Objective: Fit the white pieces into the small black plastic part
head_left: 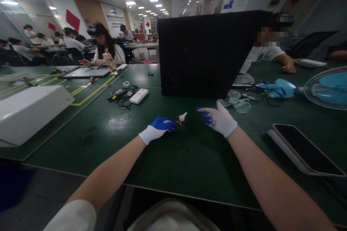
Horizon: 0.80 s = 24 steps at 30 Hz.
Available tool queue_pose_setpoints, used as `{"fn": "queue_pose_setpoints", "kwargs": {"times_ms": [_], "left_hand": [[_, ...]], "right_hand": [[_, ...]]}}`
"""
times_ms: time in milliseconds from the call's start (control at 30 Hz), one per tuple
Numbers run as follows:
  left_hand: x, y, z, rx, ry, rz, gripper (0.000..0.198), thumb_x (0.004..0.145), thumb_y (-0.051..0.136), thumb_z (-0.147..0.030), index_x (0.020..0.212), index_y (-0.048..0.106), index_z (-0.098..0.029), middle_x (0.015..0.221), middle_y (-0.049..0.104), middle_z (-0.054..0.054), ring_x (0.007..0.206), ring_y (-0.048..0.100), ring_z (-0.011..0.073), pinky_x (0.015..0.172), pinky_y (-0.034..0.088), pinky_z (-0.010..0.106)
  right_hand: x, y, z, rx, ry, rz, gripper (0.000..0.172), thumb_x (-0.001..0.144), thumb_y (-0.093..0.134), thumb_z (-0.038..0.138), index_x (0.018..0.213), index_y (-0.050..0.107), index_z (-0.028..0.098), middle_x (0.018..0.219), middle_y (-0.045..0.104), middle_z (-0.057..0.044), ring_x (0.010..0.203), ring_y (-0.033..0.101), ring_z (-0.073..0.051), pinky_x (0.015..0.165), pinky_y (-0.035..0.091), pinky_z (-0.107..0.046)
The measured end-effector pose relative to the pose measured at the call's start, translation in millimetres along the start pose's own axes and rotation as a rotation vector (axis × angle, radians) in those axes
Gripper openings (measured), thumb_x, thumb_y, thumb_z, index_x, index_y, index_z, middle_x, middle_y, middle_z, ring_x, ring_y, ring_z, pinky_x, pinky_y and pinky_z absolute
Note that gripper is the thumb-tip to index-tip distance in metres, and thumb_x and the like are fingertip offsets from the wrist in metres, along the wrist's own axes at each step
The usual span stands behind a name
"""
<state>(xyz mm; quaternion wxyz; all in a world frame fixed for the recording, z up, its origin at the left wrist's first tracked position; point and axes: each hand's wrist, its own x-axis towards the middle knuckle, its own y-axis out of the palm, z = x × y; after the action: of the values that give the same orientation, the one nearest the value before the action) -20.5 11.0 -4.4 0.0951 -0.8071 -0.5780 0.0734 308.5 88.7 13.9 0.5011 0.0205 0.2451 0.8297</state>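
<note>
My left hand, in a white glove with blue-coated fingers, is closed on a small dark mechanical part. A white stem sticks out of this part up and to the right; its exact kind does not show. To the right, my right hand wears the same sort of glove and hovers over the green table. Its thumb and fingers are apart, and nothing shows between them. Just beyond it lies a clear bluish fan blade.
A tall black panel stands ahead. At right are a fan grille, a blue fan housing and a tablet-like device. Left are a white power bank, cables and a white box. People sit across the table.
</note>
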Motion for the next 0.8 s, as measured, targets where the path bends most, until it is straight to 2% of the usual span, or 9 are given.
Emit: {"fn": "queue_pose_setpoints", "kwargs": {"times_ms": [33,100,200,267,367,500,700,800], "left_hand": [[-0.5,-0.9,-1.0,-0.012,-0.010,0.000,0.030,0.088,0.067,-0.040,0.099,0.076,-0.013,0.096,0.078,0.011,0.084,0.071,0.0203,0.084,0.057,0.041],[-1.2,-1.8,-3.5,-0.046,-0.025,-0.016,0.031,0.085,0.071,-0.041,0.097,0.077,-0.013,0.094,0.077,0.011,0.083,0.071,0.0206,0.084,0.057,0.042],[-1.1,-2.2,-5.6,-0.077,-0.021,-0.023,0.033,0.083,0.073,-0.043,0.096,0.077,-0.013,0.094,0.077,0.011,0.084,0.071,0.0212,0.084,0.056,0.043],[-0.5,-3.0,-5.3,-0.075,-0.018,-0.014,0.036,0.083,0.073,-0.045,0.098,0.077,-0.013,0.096,0.077,0.012,0.085,0.071,0.0216,0.084,0.056,0.043],[0.4,-4.8,-3.3,-0.062,-0.021,-0.006,0.038,0.083,0.072,-0.048,0.098,0.077,-0.013,0.097,0.077,0.013,0.084,0.071,0.0214,0.083,0.056,0.043],[2.3,-6.2,1.4,-0.010,-0.006,-0.003,0.037,0.086,0.070,-0.047,0.099,0.077,-0.013,0.096,0.077,0.012,0.084,0.071,0.0211,0.083,0.056,0.042],[8.1,-4.7,11.0,0.001,0.068,-0.035,0.036,0.085,0.071,-0.047,0.093,0.078,-0.014,0.091,0.077,0.010,0.081,0.071,0.0202,0.080,0.057,0.039],[9.5,-6.3,13.6,0.011,0.074,-0.028,0.034,0.083,0.073,-0.045,0.094,0.078,-0.013,0.089,0.077,0.011,0.078,0.071,0.0201,0.078,0.058,0.039]], "right_hand": [[0.4,-2.4,0.8,0.064,0.021,-0.012,0.085,0.093,0.022,0.078,0.124,0.068,0.013,0.075,0.071,-0.010,0.056,0.062,-0.021,0.048,0.055,-0.035],[0.9,-4.3,-0.4,0.182,-0.030,-0.055,0.089,0.093,0.015,0.079,0.129,0.064,0.015,0.089,0.074,-0.012,0.065,0.066,-0.022,0.053,0.058,-0.034],[2.0,-5.4,-5.7,0.301,-0.148,-0.117,0.087,0.093,0.014,0.078,0.135,0.059,0.017,0.113,0.074,-0.014,0.082,0.070,-0.023,0.063,0.063,-0.035],[2.7,-7.5,-8.5,0.336,-0.169,-0.128,0.086,0.093,0.017,0.078,0.138,0.057,0.017,0.122,0.072,-0.015,0.089,0.071,-0.024,0.067,0.064,-0.036],[3.2,-11.6,-9.4,0.355,-0.176,-0.134,0.088,0.091,0.019,0.081,0.141,0.055,0.018,0.127,0.070,-0.016,0.099,0.071,-0.026,0.071,0.064,-0.038],[3.9,-15.3,-6.8,0.371,-0.225,-0.206,0.094,0.086,0.017,0.087,0.142,0.055,0.022,0.126,0.070,-0.016,0.111,0.068,-0.030,0.075,0.064,-0.043],[4.7,-16.4,-5.7,0.403,-0.245,-0.213,0.101,0.083,0.012,0.089,0.140,0.057,0.019,0.127,0.069,-0.017,0.107,0.070,-0.030,0.076,0.064,-0.043],[5.2,-16.1,-6.0,0.397,-0.239,-0.226,0.101,0.083,0.014,0.089,0.140,0.056,0.018,0.130,0.068,-0.019,0.113,0.068,-0.031,0.076,0.064,-0.042]]}}
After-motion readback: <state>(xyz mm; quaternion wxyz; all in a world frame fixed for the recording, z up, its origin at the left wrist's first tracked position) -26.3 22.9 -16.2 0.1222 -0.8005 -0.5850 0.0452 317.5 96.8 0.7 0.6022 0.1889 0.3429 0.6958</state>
